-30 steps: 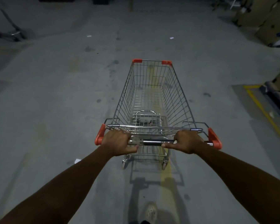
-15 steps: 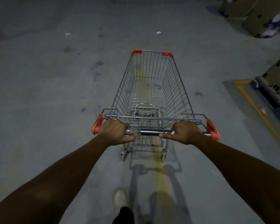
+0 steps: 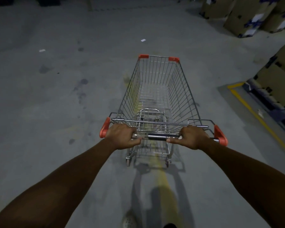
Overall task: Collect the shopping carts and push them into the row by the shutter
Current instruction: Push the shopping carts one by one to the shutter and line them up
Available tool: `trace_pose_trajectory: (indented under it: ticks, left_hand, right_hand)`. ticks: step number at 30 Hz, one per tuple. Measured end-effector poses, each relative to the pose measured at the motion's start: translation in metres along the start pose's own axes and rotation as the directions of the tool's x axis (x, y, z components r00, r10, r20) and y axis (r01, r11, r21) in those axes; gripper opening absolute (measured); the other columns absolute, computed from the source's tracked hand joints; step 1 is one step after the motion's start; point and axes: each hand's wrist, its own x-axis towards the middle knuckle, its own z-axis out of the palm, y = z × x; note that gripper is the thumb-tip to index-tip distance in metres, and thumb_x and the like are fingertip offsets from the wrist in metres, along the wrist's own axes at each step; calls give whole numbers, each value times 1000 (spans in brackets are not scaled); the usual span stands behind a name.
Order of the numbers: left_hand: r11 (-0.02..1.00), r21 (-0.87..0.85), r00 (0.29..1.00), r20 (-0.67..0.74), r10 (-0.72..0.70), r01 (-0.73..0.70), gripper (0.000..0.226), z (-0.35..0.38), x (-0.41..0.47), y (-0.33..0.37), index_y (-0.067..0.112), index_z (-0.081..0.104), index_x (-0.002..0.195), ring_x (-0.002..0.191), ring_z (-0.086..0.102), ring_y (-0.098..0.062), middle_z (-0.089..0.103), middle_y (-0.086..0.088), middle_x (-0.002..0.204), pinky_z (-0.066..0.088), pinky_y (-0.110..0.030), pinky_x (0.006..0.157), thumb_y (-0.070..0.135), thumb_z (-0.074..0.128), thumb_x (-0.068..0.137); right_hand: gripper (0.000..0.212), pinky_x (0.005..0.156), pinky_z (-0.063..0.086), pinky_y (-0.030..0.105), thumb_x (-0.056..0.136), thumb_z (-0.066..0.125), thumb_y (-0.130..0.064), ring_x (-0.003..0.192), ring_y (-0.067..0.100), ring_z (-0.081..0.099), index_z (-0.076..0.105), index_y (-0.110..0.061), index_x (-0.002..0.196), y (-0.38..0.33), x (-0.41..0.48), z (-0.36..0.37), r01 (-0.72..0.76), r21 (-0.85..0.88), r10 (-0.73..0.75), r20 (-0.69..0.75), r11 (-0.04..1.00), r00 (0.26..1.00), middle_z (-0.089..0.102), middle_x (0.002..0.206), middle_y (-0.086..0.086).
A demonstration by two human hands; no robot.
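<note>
An empty wire shopping cart point(image 3: 184, 89) with orange corner caps stands straight ahead of me on the grey concrete floor. My left hand point(image 3: 122, 136) grips the left part of its metal handle bar point(image 3: 156, 137), close to the orange end cap. My right hand point(image 3: 193, 137) grips the right part of the same bar. Both arms are stretched forward. No shutter and no other carts are in view.
Stacked cardboard boxes point(image 3: 247, 17) stand at the far right, with more boxes on a dark pallet point(image 3: 270, 102) along the right edge behind a yellow floor line point(image 3: 253, 111). A faded yellow stripe point(image 3: 163, 176) runs under the cart. My shoe point(image 3: 129, 219) shows at the bottom.
The cart has rolled forward over the floor with both hands holding the handle. The boxes on the right have come closer, and the view has swung a little to the left.
</note>
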Motion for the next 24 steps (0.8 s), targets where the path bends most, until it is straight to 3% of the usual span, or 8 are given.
trace_pose_trajectory:
  ticks: [3,8,11,14,17,19,21,24]
  left_hand:
    - [999,-40,1000,5,5,-5,64,-6,42,-25,27,65,90,78,65,-21,70,1,84,32,-31,68,75,23,80]
    - [999,-50,1000,0,13,-14,75,-19,120,-57,27,68,97,86,68,-24,73,-3,91,34,-33,70,75,15,75]
    - [999,-43,999,39,-2,4,67,-32,169,-72,26,70,112,98,68,-25,74,-4,104,44,-37,86,72,27,89]
    - [998,-23,995,89,-51,53,54,-49,219,-86,27,67,123,111,65,-26,72,-4,117,39,-42,102,65,37,97]
    - [996,-61,992,111,-56,64,59,-57,271,-107,29,68,115,109,65,-24,72,0,112,36,-46,108,71,32,94]
    - [995,-73,992,114,-57,65,57,-59,306,-123,27,64,93,101,67,-21,73,2,101,41,-43,104,72,31,92]
    - [994,-101,990,133,-36,50,45,-61,341,-138,29,51,80,94,66,-20,71,2,94,45,-36,89,69,35,95]
    - [992,-122,993,115,-25,39,55,-62,391,-161,30,42,68,79,60,-19,65,3,82,36,-32,73,77,20,85]
  right_hand:
    - [86,53,35,26,73,27,-96,53,13,53,54,-15,57,15,40,-13,-5,9,5,-8,1000,1000,54,54,-1]
    - [95,53,42,26,70,23,-99,57,16,59,63,-12,63,56,115,-34,10,17,-9,-27,1000,1000,60,57,3]
    - [93,54,42,27,70,26,-98,56,15,57,62,-12,62,84,164,-52,11,18,-10,-30,1000,999,60,57,2]
    - [92,55,46,29,65,23,-101,56,12,57,58,-16,58,113,213,-70,9,10,-9,-49,1000,999,58,56,-1]
    - [92,53,36,26,67,22,-100,60,11,58,60,-16,61,138,259,-89,21,-21,-22,-28,1000,999,60,61,-1]
    - [89,53,34,26,69,23,-98,60,11,56,58,-17,60,155,289,-101,34,-27,-35,-11,999,999,59,61,-1]
    - [88,54,35,27,68,23,-98,57,11,53,56,-17,58,171,321,-110,49,-7,-49,-5,999,999,56,58,-1]
    - [86,54,32,28,66,22,-99,55,11,50,50,-19,55,193,366,-127,41,24,-42,14,999,999,52,55,-3]
